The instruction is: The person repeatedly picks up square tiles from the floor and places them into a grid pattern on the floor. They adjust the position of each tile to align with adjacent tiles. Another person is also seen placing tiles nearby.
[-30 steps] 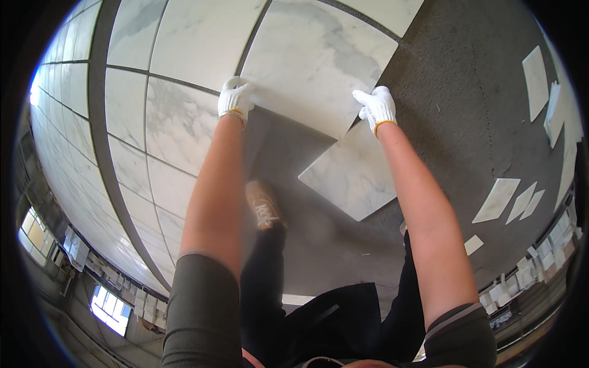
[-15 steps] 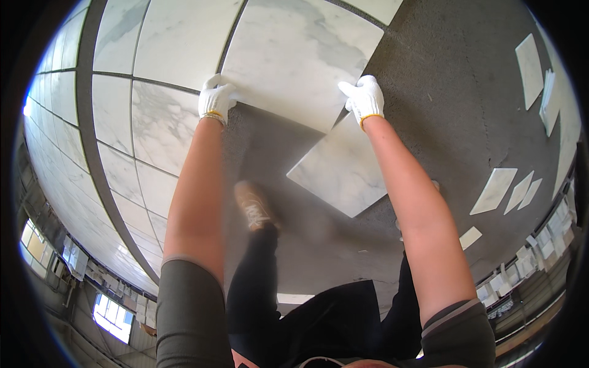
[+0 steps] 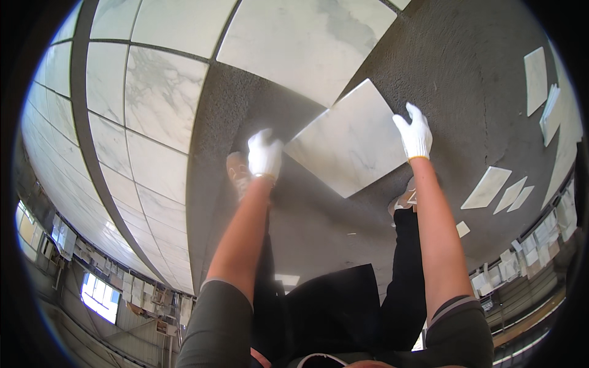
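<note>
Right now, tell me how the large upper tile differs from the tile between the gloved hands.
The upper tile looks larger and runs past the picture's top edge; the lower tile looks smaller. The upper tile lines up with the neighbouring tiles; the lower tile sits turned at an angle to them. The upper tile shows a broad grey patch; the lower tile only fainter veining. Both are white with grey marbling.

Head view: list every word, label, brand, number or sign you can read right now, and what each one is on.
No readable text anywhere.
Tile between the hands: none seen.
Larger tile above it: none seen, only grey veining.
Left glove and right glove: none seen.
Left shoe: any marking too blurred to read.
Background at the rim: too small to read.
</note>
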### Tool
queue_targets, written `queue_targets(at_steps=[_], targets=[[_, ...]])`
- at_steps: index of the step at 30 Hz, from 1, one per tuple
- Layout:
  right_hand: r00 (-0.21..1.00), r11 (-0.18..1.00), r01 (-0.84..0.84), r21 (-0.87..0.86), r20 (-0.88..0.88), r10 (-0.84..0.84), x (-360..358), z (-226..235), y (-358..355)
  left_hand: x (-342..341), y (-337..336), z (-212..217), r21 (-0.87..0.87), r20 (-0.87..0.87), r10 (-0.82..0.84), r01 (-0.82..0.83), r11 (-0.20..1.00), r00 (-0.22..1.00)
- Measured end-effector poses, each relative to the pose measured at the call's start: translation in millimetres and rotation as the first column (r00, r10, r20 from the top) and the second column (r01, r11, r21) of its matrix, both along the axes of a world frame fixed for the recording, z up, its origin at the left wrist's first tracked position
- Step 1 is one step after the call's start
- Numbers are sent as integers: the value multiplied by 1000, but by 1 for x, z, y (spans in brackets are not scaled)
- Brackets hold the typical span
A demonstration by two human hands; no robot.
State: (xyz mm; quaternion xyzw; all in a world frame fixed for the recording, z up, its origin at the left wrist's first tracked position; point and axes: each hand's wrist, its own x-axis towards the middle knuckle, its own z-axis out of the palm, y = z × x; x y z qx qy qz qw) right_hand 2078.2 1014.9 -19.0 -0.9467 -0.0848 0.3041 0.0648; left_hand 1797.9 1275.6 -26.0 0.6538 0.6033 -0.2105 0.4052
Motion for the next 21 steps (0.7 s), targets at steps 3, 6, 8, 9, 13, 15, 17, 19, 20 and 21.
queue_targets(at_steps=[3, 6, 8, 9, 13, 15, 17, 19, 20, 21], targets=[[997, 990, -28, -141, -69, 18, -41, 5, -49, 6, -48, 1, 118, -78, -8, 17, 993, 997], [997, 992, -77, -105, -22, 75, -63, -1, -65, 16, -77, 9, 109, -166, -36, 54, 993, 985], [999, 995, -40, -96, -30, 38, -63, -4, -68, 25, -82, 13, 77, -191, -57, 73, 994, 980], [999, 994, -26, -108, -47, 21, -60, -5, -68, 28, -80, 15, 29, -199, -42, 48, 998, 979], [997, 996, -31, -87, -78, 25, -51, 0, -69, 35, -75, 26, 9, -210, -142, 147, 989, 967], [995, 996, -39, -86, -96, 31, -52, 3, -72, 34, -76, 30, -6, -219, -114, 115, 993, 969], [994, 995, -50, -84, -103, 41, -54, 4, -74, 29, -79, 31, -26, -224, -122, 119, 993, 967], [993, 993, -61, -99, -109, 50, -59, 5, -78, 22, -84, 31, -9, -222, -118, 119, 993, 968], [992, 993, -65, -103, -116, 52, -61, 5, -81, 18, -86, 31, -29, -232, -144, 141, 990, 962], [991, 992, -69, -107, -120, 56, -64, 6, -84, 13, -87, 30, -57, -254, -165, 155, 986, 953]])
